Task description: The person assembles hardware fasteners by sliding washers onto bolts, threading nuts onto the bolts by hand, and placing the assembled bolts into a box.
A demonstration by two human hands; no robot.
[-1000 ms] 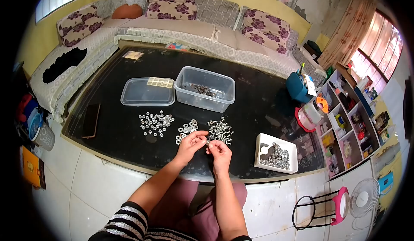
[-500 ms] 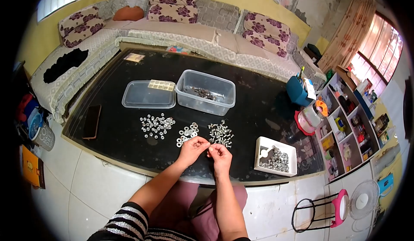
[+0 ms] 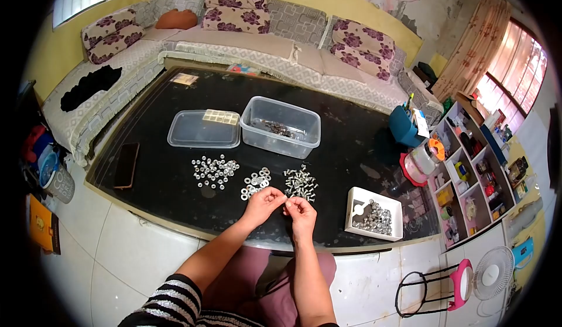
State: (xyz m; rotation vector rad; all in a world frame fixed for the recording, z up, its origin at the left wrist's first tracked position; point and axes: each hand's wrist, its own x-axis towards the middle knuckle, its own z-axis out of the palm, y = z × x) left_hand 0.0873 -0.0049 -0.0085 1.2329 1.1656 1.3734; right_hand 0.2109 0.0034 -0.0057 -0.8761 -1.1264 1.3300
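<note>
My left hand (image 3: 263,203) and my right hand (image 3: 301,214) meet fingertip to fingertip over the near side of the black table. Both are pinched closed; whatever is between the fingers is too small to make out. Just beyond them lies a pile of small metal screws (image 3: 300,182). Flat washers (image 3: 256,180) are spread beside my left hand, partly covered by it. Farther left is a scatter of nuts (image 3: 215,171). To the right, a white box (image 3: 353,215) holds many small metal pieces (image 3: 377,219), which look like assembled fasteners.
A clear plastic tub (image 3: 281,144) with dark small parts stands behind the piles, its lid (image 3: 204,129) beside it. A phone (image 3: 127,166) lies at the left. A jar with an orange lid (image 3: 424,156), a teal holder (image 3: 405,125) and a shelf unit (image 3: 468,177) stand right.
Both hands stay pinched together at nearly the same spot. The whole view has shifted very slightly; the piles and containers look unchanged.
</note>
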